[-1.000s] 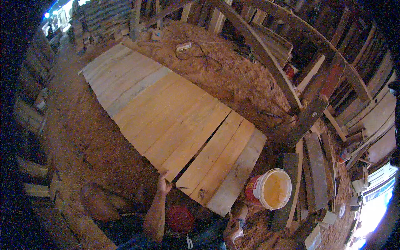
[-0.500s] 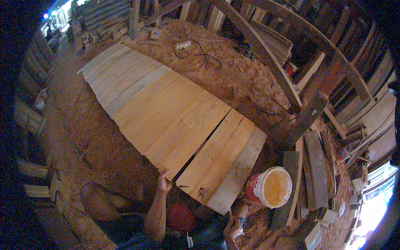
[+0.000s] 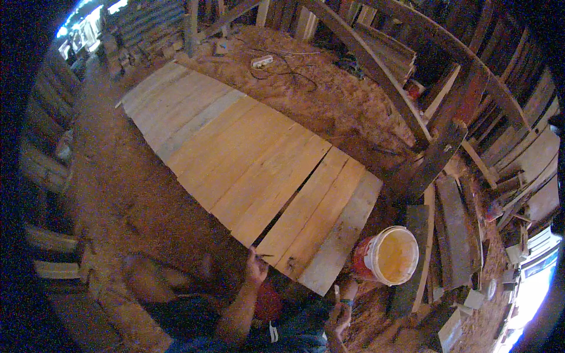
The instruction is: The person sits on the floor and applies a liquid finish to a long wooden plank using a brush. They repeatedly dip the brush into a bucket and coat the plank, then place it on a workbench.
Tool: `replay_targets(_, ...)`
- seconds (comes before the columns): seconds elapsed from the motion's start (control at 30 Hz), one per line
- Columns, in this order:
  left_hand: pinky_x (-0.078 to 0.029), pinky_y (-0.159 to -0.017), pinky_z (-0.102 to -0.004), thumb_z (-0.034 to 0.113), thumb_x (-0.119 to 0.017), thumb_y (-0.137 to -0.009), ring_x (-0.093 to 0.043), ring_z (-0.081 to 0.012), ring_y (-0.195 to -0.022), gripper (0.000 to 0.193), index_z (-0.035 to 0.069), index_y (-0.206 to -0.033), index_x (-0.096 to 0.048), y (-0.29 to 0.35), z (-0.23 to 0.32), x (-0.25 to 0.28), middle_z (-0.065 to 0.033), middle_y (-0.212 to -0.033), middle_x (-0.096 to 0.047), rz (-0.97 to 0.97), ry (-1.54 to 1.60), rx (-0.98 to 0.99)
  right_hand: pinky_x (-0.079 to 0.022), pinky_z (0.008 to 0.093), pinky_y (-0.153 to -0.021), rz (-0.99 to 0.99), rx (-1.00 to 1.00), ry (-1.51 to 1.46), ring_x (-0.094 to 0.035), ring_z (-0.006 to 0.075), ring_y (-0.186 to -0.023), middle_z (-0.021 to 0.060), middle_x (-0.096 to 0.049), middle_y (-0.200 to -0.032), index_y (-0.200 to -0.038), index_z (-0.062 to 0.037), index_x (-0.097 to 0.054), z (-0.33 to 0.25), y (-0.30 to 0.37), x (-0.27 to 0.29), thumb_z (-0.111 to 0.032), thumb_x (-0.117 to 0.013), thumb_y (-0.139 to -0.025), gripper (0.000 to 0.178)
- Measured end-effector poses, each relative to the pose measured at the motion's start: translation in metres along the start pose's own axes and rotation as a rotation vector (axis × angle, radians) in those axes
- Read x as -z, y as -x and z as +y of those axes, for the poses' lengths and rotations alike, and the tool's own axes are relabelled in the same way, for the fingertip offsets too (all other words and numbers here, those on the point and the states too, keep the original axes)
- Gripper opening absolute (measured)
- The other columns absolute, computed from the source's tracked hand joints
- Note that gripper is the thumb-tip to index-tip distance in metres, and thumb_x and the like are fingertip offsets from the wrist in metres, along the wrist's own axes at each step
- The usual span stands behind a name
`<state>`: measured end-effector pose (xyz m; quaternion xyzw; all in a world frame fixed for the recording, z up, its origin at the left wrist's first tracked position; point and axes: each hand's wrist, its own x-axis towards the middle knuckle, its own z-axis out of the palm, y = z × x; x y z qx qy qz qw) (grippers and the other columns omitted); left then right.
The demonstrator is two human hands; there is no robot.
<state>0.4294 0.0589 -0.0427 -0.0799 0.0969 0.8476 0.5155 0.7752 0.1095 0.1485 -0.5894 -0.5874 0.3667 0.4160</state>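
A long panel of pale wooden planks (image 3: 235, 153) lies slantwise in front of me, with a dark gap between two planks toward its near right end. My left hand (image 3: 256, 269) is at the panel's near edge by the lower end of that gap, fingers closed on the plank edge. A small dark mark or sliver shows on the wood beside the fingertips. My right hand (image 3: 337, 320) is low, below the panel's near right corner, closed around a thin pale stick-like tool (image 3: 337, 292). The tool's kind is too blurred to tell.
A red-and-white bucket (image 3: 394, 256) with yellow-orange inside stands right of the panel. Loose boards (image 3: 450, 235) lie beyond it. Slanted timber beams (image 3: 376, 76) rise at the far right. A white power strip (image 3: 262, 61) and dark cable lie on the earth floor behind.
My left hand has shifted right along the panel's edge, to the gap. My right hand has moved slightly right. The whole view has shifted a little.
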Motion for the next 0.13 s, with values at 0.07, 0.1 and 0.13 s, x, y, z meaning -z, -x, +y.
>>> replay_targets(0.07,-0.057,-0.082,-0.0422,0.033,-0.071,-0.089,-0.064,-0.0235,-0.096,0.037,0.011,-0.116,-0.06,-0.004,-0.021,-0.016,-0.0065,-0.119,-0.064,0.227,-0.104,0.017,-0.045,0.0367,-0.069,-0.009,0.12,0.128,-0.058,0.0248,-0.081,0.0198,-0.064,-0.097,-0.107,-0.0055,-0.055,0.006,-0.016,0.027,-0.028,-0.061,-0.094,0.026)
replay_targets(0.1,-0.057,-0.083,-0.0428,0.031,-0.072,-0.088,-0.063,-0.0236,-0.098,0.036,0.012,-0.116,-0.06,-0.009,-0.033,-0.028,-0.0068,-0.123,-0.063,0.336,-0.154,0.023,-0.046,0.0363,-0.076,-0.007,0.181,0.192,-0.058,0.025,-0.09,0.0222,-0.064,-0.105,-0.115,-0.0058,-0.054,0.008,-0.027,0.041,-0.028,-0.061,-0.094,0.031)
replay_targets(0.13,-0.056,-0.086,-0.0424,0.028,-0.073,-0.087,-0.062,-0.0233,-0.099,0.036,0.012,-0.117,-0.06,-0.009,-0.043,-0.04,-0.0063,-0.123,-0.063,0.378,-0.191,0.06,-0.046,0.0363,-0.076,-0.016,0.181,0.178,-0.058,0.025,-0.09,0.0222,-0.064,-0.105,-0.115,-0.0058,-0.054,0.007,-0.039,0.07,-0.028,-0.061,-0.094,0.031)
